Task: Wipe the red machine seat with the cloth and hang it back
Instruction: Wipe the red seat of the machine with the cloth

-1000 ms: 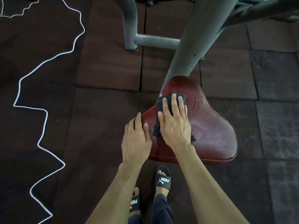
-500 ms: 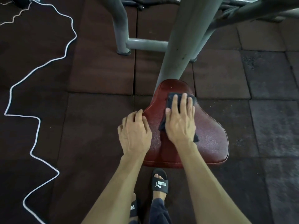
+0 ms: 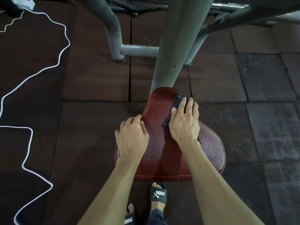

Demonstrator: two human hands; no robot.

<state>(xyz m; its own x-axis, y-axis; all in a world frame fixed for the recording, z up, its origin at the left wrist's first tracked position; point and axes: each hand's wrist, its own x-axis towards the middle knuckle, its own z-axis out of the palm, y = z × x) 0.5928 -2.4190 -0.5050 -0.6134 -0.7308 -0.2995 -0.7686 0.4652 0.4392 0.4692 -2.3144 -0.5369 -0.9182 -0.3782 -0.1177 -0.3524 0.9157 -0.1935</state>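
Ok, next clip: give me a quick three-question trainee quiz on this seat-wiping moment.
1. True or false: the left hand holds the dark cloth.
2. Which part of the red seat is the cloth on? A) the narrow end by the grey post B) the wide edge nearest the person C) it is off the seat
3. Fill in: the white cord lies on the floor to the person's ____.

Key
1. False. The right hand presses the cloth flat; the left hand rests on the seat's left edge.
2. A
3. left
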